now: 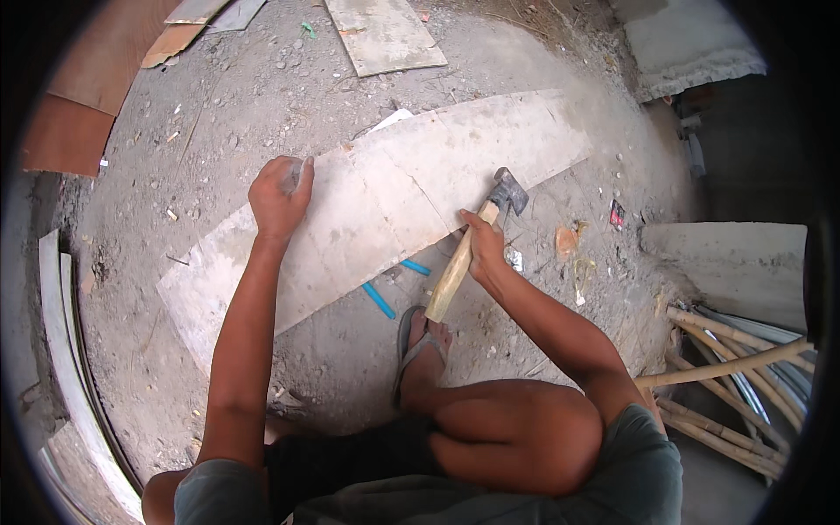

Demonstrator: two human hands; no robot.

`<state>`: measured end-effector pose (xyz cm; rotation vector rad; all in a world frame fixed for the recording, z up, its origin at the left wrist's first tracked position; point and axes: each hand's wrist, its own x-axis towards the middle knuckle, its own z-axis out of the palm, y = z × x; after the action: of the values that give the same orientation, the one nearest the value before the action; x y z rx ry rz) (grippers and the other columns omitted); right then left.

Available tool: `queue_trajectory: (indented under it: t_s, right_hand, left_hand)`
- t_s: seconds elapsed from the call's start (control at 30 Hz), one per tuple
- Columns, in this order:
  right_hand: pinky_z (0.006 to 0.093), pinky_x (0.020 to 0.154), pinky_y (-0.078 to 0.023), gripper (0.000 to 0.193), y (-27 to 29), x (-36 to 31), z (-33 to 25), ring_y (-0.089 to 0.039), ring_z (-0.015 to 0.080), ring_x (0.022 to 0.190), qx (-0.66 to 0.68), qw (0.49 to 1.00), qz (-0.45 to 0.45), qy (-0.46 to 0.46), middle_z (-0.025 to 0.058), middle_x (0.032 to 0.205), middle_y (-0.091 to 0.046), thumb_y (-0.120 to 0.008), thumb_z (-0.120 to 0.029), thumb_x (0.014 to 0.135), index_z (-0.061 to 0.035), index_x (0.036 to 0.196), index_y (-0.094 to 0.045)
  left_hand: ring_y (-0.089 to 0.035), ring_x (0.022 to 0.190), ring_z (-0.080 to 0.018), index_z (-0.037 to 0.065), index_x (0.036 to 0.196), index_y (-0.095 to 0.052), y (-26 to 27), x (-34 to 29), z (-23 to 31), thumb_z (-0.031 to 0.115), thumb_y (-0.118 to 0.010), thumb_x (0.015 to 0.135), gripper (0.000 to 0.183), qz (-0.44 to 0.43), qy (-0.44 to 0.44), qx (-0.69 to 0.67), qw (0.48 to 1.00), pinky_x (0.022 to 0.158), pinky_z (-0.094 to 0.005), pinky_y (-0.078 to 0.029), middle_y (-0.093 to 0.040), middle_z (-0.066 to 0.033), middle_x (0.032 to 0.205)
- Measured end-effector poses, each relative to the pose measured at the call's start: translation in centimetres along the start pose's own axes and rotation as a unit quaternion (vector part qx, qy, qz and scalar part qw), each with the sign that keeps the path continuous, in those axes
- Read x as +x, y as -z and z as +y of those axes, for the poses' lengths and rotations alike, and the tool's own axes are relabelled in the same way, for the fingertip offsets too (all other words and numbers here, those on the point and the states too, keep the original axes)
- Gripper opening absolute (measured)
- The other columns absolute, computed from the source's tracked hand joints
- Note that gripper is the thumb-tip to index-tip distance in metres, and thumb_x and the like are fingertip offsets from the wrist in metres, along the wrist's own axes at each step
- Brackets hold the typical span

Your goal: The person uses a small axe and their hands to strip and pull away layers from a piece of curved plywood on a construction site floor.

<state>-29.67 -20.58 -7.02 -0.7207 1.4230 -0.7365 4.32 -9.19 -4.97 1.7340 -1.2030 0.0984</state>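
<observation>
A long, pale, dusty board [376,197] lies slantwise on the ground in front of me, with a crack line across its middle. My left hand [280,197] is closed at the board's far left edge. A bit of grey shows between its thumb and fingers, too unclear to name. My right hand [486,247] grips a hatchet [453,271] by its light wooden handle, over the board's near edge. Its dark metal head [509,191] points away from me, above the board's right part. The handle's lower end hangs over my sandalled foot [424,346].
Two blue pipe pieces [379,300] lie by the board's near edge. Another pale board [385,35] rests at the back, brown sheets [74,131] at the far left. Bamboo poles [726,367] and a concrete block [731,271] stand at right. Gravel and litter cover the ground.
</observation>
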Motion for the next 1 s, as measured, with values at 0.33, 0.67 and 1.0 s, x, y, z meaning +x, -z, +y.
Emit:
queue_trajectory:
  t_s: [0.33,0.67,1.0]
  right_hand:
    - [0.043,0.081,-0.059,0.036,0.2,2.4,-6.5,-0.066,0.027,0.089,0.049,0.981,0.112,0.149,0.01,0.1,-0.063,-0.077,0.0,0.08,0.0034,0.111,-0.06]
    - [0.044,0.088,-0.062,0.035,5.3,6.8,-18.3,-0.072,0.0319,0.093,0.129,0.975,0.038,0.175,0.0171,0.108,-0.068,-0.073,0.005,0.083,0.0122,0.116,-0.061]
    - [0.0381,0.079,-0.058,0.034,12.8,17.5,-22.1,-0.07,0.0266,0.095,-0.118,0.919,0.224,0.303,0.009,0.102,-0.069,-0.083,-0.004,0.082,-0.002,0.111,-0.065]
  left_hand:
    - [-0.071,0.081,-0.0239,0.002,0.091,-0.077,1.9,0.8,0.2,0.025,-0.076,0.095,0.023,0.027,0.145,-0.04,0.988,0.078,-0.0325,-0.053,-0.075,-0.0113,0.089]
    - [-0.07,0.091,-0.0131,-0.002,0.102,-0.077,2.6,4.8,5.0,0.021,-0.073,0.1,0.024,-0.013,0.187,-0.136,0.973,0.092,-0.0294,-0.054,-0.077,-0.0086,0.095]
    - [-0.066,0.12,-0.0297,0.004,0.122,-0.072,3.3,5.7,6.0,0.028,-0.075,0.096,0.035,0.009,0.073,-0.005,0.997,0.107,-0.038,-0.048,-0.071,-0.0159,0.126]
